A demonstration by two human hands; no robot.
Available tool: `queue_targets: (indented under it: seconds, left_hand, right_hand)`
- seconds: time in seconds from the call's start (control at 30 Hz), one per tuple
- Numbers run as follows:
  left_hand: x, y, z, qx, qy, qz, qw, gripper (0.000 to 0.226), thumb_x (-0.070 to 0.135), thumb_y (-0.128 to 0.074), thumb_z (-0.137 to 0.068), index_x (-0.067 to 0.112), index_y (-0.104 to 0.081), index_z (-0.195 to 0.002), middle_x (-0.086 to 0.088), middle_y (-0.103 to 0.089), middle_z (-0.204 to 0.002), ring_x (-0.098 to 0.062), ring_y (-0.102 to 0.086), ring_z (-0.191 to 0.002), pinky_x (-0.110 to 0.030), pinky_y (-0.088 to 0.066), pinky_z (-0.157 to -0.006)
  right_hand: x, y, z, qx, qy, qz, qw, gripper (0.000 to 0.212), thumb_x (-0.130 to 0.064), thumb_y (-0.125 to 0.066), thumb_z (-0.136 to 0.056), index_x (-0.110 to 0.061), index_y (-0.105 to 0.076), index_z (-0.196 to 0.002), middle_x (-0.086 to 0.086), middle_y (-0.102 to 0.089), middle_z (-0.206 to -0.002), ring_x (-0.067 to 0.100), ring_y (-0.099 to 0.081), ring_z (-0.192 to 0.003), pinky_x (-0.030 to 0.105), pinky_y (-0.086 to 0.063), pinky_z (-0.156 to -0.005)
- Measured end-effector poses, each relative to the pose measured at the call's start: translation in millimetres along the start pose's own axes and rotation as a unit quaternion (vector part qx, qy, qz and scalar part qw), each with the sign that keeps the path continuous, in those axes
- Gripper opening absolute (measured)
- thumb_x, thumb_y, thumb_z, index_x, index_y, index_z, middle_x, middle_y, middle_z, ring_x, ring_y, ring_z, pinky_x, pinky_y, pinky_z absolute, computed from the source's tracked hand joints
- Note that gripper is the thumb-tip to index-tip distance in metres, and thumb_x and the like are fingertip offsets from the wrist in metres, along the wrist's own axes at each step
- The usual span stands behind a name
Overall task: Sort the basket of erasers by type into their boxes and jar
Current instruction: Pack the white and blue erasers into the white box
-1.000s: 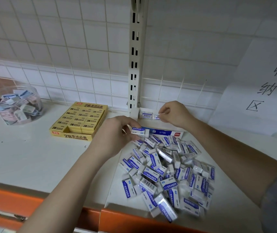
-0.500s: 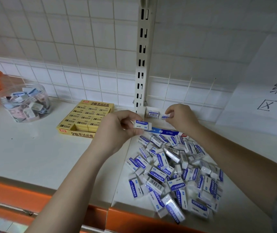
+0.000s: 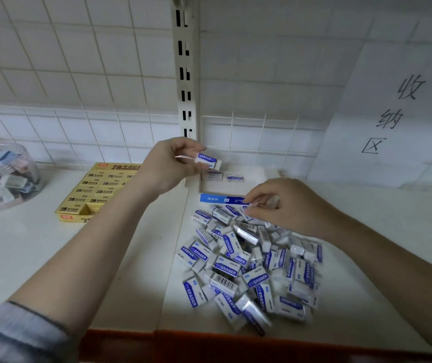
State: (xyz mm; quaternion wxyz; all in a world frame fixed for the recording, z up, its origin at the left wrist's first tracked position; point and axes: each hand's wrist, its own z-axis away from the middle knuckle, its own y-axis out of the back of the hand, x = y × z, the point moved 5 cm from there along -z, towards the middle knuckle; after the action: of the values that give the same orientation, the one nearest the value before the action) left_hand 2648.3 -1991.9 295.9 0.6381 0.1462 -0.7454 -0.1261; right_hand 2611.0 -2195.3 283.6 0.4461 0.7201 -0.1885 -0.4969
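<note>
A heap of blue-and-white erasers (image 3: 251, 265) lies on the white shelf in front of me. Behind it stands a white box with a blue front (image 3: 220, 199) holding two erasers (image 3: 222, 176) at its back. My left hand (image 3: 167, 166) pinches one blue-and-white eraser (image 3: 208, 159) above the box's back left corner. My right hand (image 3: 280, 205) hovers with curled fingers at the pile's far edge, pinching something small and blurred. A yellow box of 2B erasers (image 3: 97, 192) sits to the left. A clear jar of mixed erasers (image 3: 2, 176) stands at far left.
A slotted white upright (image 3: 184, 74) rises from the shelf just behind the white box. A paper sign with handwritten characters (image 3: 393, 113) hangs on the tiled wall at right. The shelf's orange front edge (image 3: 209, 344) runs along the bottom.
My left hand carried its eraser up and back over the white box. My right hand left the box's back and came down to the pile's far edge.
</note>
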Motion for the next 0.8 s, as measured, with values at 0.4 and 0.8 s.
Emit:
queue_targets:
  seconds: [0.4, 0.8]
  left_hand:
    - [8, -55, -68, -0.105, -0.063, -0.112, 0.986, 0.020, 0.008, -0.075, -0.076, 0.014, -0.065, -0.091, -0.002, -0.066, -0.081, -0.016, -0.062, -0.083, -0.025, -0.049, -0.085]
    - [6, -90, -84, -0.192, -0.168, -0.291, 0.922, 0.024, 0.007, -0.074, -0.077, 0.008, -0.071, -0.101, -0.003, -0.070, -0.095, -0.009, -0.059, -0.081, -0.003, -0.040, -0.065]
  right_hand:
    - [-9, -22, 32, 0.041, -0.064, 0.016, 0.997, 0.014, -0.024, -0.060, -0.090, -0.020, -0.071, -0.097, -0.009, -0.070, -0.086, 0.008, -0.065, -0.076, 0.032, -0.055, -0.077]
    - [28, 3, 77, 0.182, -0.172, -0.118, 0.961, 0.012, -0.023, -0.064, -0.087, -0.033, -0.065, -0.081, -0.017, -0.070, -0.076, -0.007, -0.063, -0.070, 0.000, -0.040, -0.060]
